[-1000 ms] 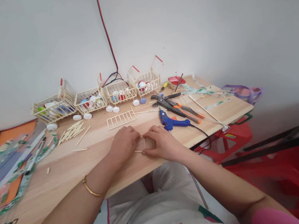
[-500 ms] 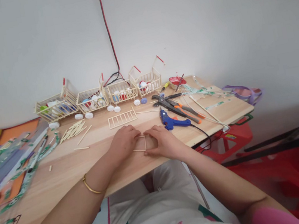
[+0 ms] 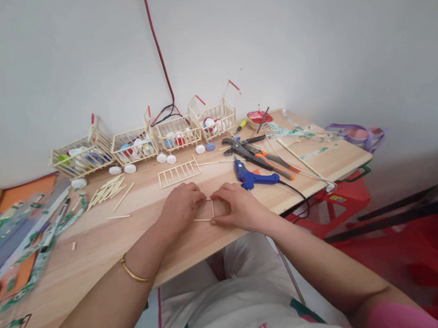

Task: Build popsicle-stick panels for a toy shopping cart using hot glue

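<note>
A small frame of thin wooden sticks [image 3: 212,209] lies flat on the table close to its front edge. At its right end my right hand [image 3: 243,210] holds it, thumb at the near corner and fingers at the far one. My left hand [image 3: 180,209] is curled over the left part and covers it; its fingertips meet the far stick. Just beyond my hands lies a ladder-like stick panel [image 3: 179,174]. A blue glue gun [image 3: 254,176] rests to the right of my right hand.
Several stick-built carts [image 3: 176,134] with bottle-cap wheels stand along the wall. Pliers [image 3: 257,155] and a red dish [image 3: 259,119] are at the back right. Loose sticks [image 3: 107,191] lie left of centre, plastic-wrapped packs [image 3: 3,248] farther left. Red stools [image 3: 334,207] stand beyond the right edge.
Both hands stay on the stick frame, with only a tiny shift of the right thumb along its near corner. The camera view has moved slightly; other things lie as before.
</note>
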The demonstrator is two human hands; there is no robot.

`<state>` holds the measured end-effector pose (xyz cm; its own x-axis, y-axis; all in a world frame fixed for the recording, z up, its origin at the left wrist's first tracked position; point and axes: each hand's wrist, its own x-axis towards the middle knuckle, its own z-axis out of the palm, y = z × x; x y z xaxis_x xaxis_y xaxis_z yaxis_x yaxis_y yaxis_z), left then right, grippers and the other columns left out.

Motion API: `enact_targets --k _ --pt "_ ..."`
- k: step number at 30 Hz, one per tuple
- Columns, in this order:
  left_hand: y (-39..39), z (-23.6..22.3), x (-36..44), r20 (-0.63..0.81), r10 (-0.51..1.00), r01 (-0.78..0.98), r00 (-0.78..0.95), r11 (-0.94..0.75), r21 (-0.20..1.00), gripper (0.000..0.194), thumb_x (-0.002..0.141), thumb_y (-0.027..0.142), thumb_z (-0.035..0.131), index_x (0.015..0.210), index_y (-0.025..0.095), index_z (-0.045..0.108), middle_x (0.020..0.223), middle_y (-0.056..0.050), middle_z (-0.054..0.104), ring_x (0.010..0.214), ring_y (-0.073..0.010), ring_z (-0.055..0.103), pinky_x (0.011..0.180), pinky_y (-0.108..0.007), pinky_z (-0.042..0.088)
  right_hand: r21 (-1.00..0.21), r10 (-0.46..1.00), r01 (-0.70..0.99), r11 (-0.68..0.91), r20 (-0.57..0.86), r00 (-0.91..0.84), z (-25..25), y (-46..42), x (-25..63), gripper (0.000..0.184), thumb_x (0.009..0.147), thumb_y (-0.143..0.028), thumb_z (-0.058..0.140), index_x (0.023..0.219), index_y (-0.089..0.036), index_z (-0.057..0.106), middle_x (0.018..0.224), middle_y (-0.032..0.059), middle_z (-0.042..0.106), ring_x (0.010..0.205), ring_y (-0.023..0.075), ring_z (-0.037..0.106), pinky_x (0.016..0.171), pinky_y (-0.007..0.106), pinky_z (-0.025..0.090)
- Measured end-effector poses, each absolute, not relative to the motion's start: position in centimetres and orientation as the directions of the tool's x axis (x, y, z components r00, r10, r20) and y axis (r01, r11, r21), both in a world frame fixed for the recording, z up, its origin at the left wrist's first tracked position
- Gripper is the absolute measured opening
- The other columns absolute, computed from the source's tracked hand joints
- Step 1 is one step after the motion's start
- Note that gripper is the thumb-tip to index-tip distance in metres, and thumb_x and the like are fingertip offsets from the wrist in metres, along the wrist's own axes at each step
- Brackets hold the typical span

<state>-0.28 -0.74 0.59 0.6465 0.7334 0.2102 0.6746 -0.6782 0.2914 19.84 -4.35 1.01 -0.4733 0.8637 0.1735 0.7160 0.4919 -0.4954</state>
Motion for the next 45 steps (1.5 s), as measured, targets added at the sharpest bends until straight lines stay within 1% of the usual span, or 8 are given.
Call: enact_targets --k 7,12,16,19,22,27,31,45 --pt "-0.9 0.6 -0.1 0.197 0.732 0.672 0.652 -0.679 0.297 0.024 0.08 0.011 0.049 0.086 0.018 0.071 0.086 -0.008 0.066 0.082 -0.0182 0.058 0.075 -0.031 0.045 -0.494 0.867 0.721 0.486 0.168 -0.47 1.3 -4.4 19.7 0.049 0.067 -0.04 0.076 0.108 -0.018 0.062 0.101 0.0069 0.059 0.094 0.0215 0.053 0.085 0.035 0.041" --pt "-0.3 1.4 -1.2 0.221 0.799 0.691 0.56 -0.597 0.406 0.029 0.086 0.018 0.043 0.102 0.016 0.067 0.097 -0.009 0.069 0.088 -0.0179 0.061 0.081 -0.031 0.047 -0.5 0.871 0.722 0.478 0.159 -0.466 1.5 -4.5 19.6 0.049 0.067 -0.041 0.076 0.107 -0.017 0.063 0.1 0.0075 0.06 0.094 0.0219 0.053 0.084 0.035 0.041" --pt "0.1 3.8 -3.2 0.218 0.859 0.732 0.464 -0.51 0.451 0.025 0.081 0.02 0.047 0.093 0.016 0.069 0.095 -0.007 0.071 0.087 -0.0176 0.062 0.081 -0.03 0.047 -0.501 0.87 0.72 0.48 0.168 -0.463 1.4 -4.5 19.7 0.049 0.067 -0.041 0.075 0.107 -0.017 0.062 0.1 0.0074 0.06 0.095 0.0221 0.053 0.085 0.035 0.041" --pt "0.2 5.2 -4.7 0.151 0.904 0.775 0.399 -0.421 0.471 0.022 0.076 0.02 0.049 0.085 0.017 0.069 0.087 -0.003 0.071 0.078 -0.0156 0.062 0.072 -0.026 0.046 -0.5 0.867 0.716 0.487 0.177 -0.466 1.2 -4.4 19.8 0.049 0.067 -0.042 0.075 0.107 -0.017 0.062 0.1 0.007 0.059 0.095 0.0221 0.053 0.086 0.035 0.041" --pt "0.2 5.8 -5.7 -0.027 0.923 0.83 0.384 -0.333 0.448 0.018 0.071 0.021 0.051 0.076 0.018 0.068 0.074 0.0 0.069 0.069 -0.0147 0.06 0.065 -0.024 0.042 -0.5 0.866 0.715 0.489 0.178 -0.468 1.1 -4.3 19.8 0.048 0.067 -0.043 0.074 0.107 -0.017 0.062 0.1 0.0071 0.059 0.095 0.0223 0.053 0.086 0.035 0.041" --pt "0.0 6.3 -6.3 -0.218 0.906 0.893 0.364 -0.272 0.358 0.018 0.066 0.018 0.05 0.073 0.017 0.067 0.073 -0.001 0.068 0.07 -0.0153 0.058 0.063 -0.023 0.038 -0.512 0.87 0.713 0.479 0.167 -0.464 1.1 -4.4 19.7 0.048 0.066 -0.041 0.075 0.106 -0.018 0.062 0.099 0.0071 0.059 0.094 0.0224 0.053 0.085 0.036 0.04" --pt "0.0 6.3 -6.2 -0.257 0.902 0.91 0.346 -0.256 0.326 0.023 0.064 0.014 0.049 0.077 0.017 0.067 0.073 0.0 0.067 0.068 -0.0146 0.057 0.061 -0.023 0.036 -0.518 0.871 0.711 0.476 0.164 -0.464 1.0 -4.4 19.7 0.047 0.067 -0.042 0.075 0.106 -0.019 0.062 0.099 0.007 0.059 0.096 0.0226 0.053 0.086 0.036 0.04" --pt "0.4 4.9 -6.4 -0.257 0.896 0.879 0.361 -0.236 0.413 0.021 0.061 0.017 0.05 0.074 0.017 0.067 0.066 0.001 0.063 0.062 -0.0136 0.052 0.055 -0.023 0.034 -0.507 0.872 0.727 0.463 0.113 -0.477 2.0 -4.1 19.4 0.046 0.065 -0.039 0.076 0.104 -0.017 0.062 0.099 0.0084 0.058 0.095 0.0232 0.054 0.084 0.036 0.04"
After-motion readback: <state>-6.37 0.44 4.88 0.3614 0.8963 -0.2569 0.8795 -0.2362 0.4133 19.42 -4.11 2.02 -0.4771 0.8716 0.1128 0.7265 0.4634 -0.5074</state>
